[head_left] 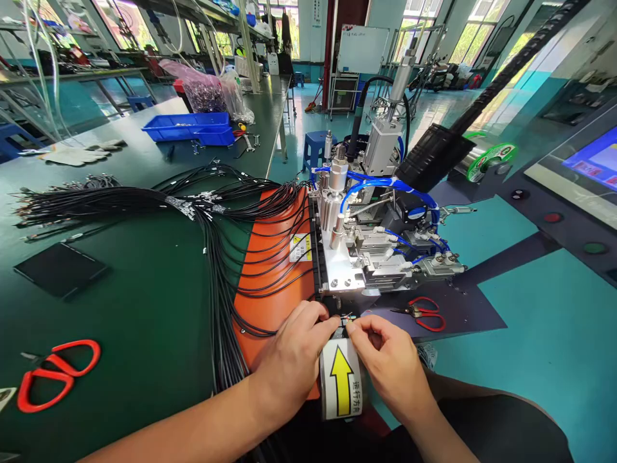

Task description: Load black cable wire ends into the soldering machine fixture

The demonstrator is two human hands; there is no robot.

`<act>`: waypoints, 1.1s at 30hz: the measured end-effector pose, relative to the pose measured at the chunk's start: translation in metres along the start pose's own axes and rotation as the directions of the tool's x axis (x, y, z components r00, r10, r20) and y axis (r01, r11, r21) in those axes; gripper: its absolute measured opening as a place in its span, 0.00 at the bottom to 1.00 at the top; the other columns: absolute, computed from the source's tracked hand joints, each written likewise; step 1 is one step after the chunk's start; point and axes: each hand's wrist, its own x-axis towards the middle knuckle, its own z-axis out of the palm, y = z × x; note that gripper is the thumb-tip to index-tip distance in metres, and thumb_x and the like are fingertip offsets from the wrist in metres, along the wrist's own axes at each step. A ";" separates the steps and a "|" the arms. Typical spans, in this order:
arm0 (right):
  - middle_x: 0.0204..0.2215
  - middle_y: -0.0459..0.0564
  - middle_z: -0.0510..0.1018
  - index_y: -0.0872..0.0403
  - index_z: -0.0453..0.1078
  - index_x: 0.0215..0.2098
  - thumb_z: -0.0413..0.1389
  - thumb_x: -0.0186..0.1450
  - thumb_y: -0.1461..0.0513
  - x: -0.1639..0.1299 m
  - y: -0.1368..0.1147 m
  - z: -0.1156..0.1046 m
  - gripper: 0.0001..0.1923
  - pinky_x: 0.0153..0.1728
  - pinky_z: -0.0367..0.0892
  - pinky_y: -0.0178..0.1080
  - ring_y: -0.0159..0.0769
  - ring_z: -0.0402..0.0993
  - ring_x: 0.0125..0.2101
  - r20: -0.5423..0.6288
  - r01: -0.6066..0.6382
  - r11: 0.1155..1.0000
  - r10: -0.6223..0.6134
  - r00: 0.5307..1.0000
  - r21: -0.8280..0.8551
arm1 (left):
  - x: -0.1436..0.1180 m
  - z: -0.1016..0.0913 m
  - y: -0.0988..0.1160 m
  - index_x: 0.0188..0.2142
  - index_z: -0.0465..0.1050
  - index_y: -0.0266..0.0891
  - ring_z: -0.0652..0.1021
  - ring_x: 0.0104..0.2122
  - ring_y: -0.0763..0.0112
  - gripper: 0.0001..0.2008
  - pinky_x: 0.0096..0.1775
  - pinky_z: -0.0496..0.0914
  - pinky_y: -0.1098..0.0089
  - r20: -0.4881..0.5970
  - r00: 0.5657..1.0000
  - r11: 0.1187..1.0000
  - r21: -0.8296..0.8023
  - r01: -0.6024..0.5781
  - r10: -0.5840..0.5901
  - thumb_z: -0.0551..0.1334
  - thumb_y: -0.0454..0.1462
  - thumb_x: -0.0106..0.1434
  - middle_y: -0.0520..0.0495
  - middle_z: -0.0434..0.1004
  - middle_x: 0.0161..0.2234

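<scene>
My left hand [294,350] and right hand [385,360] pinch the cable end [346,318], lying crosswise. The crimping machine [371,244] stands just behind; black cables [216,257] sprawl leftward across the tabletop [144,308].

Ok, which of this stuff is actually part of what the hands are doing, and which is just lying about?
In use:
left hand and right hand, pinching the cable end
machine just beyond it
yellow arrow label
black cable bundle

Lying about:
red scissors on the green table
small red scissors
blue tray
gloves
</scene>
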 end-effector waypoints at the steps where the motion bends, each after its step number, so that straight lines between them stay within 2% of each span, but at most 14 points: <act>1: 0.26 0.48 0.77 0.53 0.74 0.28 0.56 0.64 0.48 0.000 -0.001 0.001 0.18 0.27 0.64 0.35 0.36 0.71 0.26 -0.012 0.003 1.000 -0.003 1.000 -0.013 | 0.000 0.000 0.000 0.46 0.74 0.39 0.70 0.39 0.65 0.12 0.40 0.71 0.66 0.000 1.000 1.000 -0.003 0.000 0.000 0.58 0.27 0.66 0.46 0.69 0.39; 3: 0.25 0.47 0.76 0.52 0.73 0.28 0.55 0.65 0.49 0.002 -0.001 0.003 0.17 0.27 0.63 0.35 0.36 0.70 0.26 -0.047 0.025 0.998 -0.028 0.998 -0.056 | 0.000 -0.001 0.000 0.45 0.75 0.39 0.70 0.39 0.65 0.12 0.40 0.71 0.66 0.006 1.000 1.000 -0.012 0.003 -0.003 0.58 0.28 0.66 0.46 0.69 0.39; 6: 0.25 0.46 0.74 0.52 0.72 0.29 0.53 0.67 0.52 0.004 0.002 0.002 0.15 0.28 0.63 0.36 0.36 0.69 0.26 -0.074 0.120 0.985 -0.130 0.989 -0.127 | 0.001 -0.001 0.001 0.45 0.75 0.39 0.70 0.39 0.64 0.12 0.41 0.72 0.65 0.011 1.000 1.000 -0.018 0.007 -0.006 0.59 0.27 0.65 0.46 0.69 0.39; 15: 0.29 0.47 0.73 0.52 0.69 0.31 0.50 0.70 0.56 0.010 0.007 -0.004 0.13 0.32 0.63 0.36 0.35 0.69 0.30 -0.013 0.275 0.939 -0.284 0.959 -0.205 | 0.000 0.000 0.000 0.45 0.75 0.39 0.70 0.40 0.64 0.12 0.41 0.72 0.64 -0.004 1.000 1.000 -0.011 0.001 -0.001 0.58 0.26 0.65 0.45 0.69 0.39; 25: 0.32 0.48 0.74 0.52 0.73 0.36 0.52 0.70 0.53 0.015 0.006 -0.008 0.13 0.34 0.66 0.37 0.36 0.71 0.31 -0.026 0.284 0.950 -0.290 0.957 -0.130 | 0.003 -0.001 0.003 0.45 0.76 0.38 0.71 0.38 0.65 0.12 0.39 0.73 0.65 -0.015 1.000 1.000 -0.012 -0.006 0.006 0.57 0.27 0.66 0.45 0.70 0.38; 30: 0.31 0.47 0.74 0.52 0.71 0.32 0.52 0.70 0.56 0.018 0.001 -0.002 0.12 0.33 0.63 0.37 0.36 0.70 0.31 -0.040 0.309 0.935 -0.320 0.946 -0.174 | 0.002 -0.002 0.005 0.44 0.75 0.38 0.71 0.39 0.64 0.11 0.41 0.73 0.64 -0.006 1.000 1.000 0.013 0.008 -0.008 0.58 0.27 0.65 0.45 0.70 0.39; 33: 0.31 0.47 0.74 0.52 0.71 0.33 0.51 0.70 0.56 0.020 0.003 0.000 0.13 0.34 0.63 0.37 0.36 0.69 0.31 -0.044 0.288 0.940 -0.300 0.953 -0.183 | 0.001 -0.004 0.006 0.46 0.74 0.38 0.71 0.41 0.62 0.12 0.42 0.73 0.61 0.008 1.000 0.996 0.088 -0.001 0.001 0.58 0.27 0.66 0.44 0.70 0.41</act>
